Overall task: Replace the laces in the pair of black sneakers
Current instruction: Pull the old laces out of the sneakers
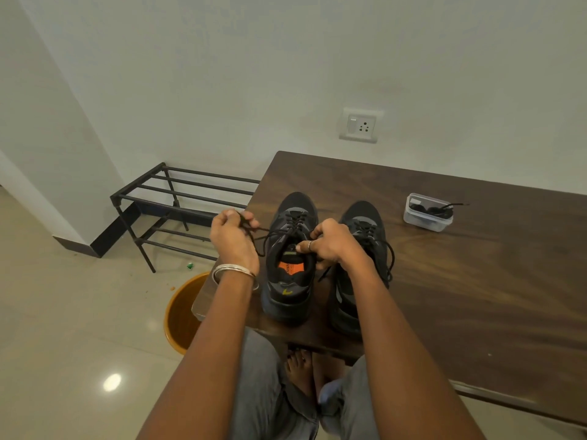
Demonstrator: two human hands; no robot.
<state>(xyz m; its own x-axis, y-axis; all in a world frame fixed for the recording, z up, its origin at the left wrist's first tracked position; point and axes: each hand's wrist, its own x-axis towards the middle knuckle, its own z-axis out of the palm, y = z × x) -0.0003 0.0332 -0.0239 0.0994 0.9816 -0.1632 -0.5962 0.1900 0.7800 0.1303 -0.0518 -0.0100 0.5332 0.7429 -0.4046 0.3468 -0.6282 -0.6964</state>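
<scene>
My left hand (233,238) is raised just left of the near sneaker, fingers curled tight round one end of a black lace (268,230), which runs taut from my fist across to the eyelets. My right hand (330,246) sits just right of that same shoe's opening, fingers bent and pinching the other end of the lace at the collar; a ring shows on one finger. Both forearms reach forward from the bottom of the view, the left wrist carrying a silver bangle (234,270).

I count two black sneakers, one clear plastic container, one shoe rack and one orange bucket. The left sneaker (290,281) stands between my hands, heel toward me, toe pointing away, with an orange insole label visible inside and a small yellow mark on the heel. It is still laced through its upper eyelets. The right sneaker (365,223) stands just beyond my right hand, partly hidden by that wrist, its lace hanging loose down the outer side.

Both shoes rest upright on a dark wooden table (460,281). The plastic container (427,214), holding dark coiled laces, lies well to the right of my right hand. The metal shoe rack (178,201) stands left of my left hand, and the bucket (182,315) sits below it on the floor.
</scene>
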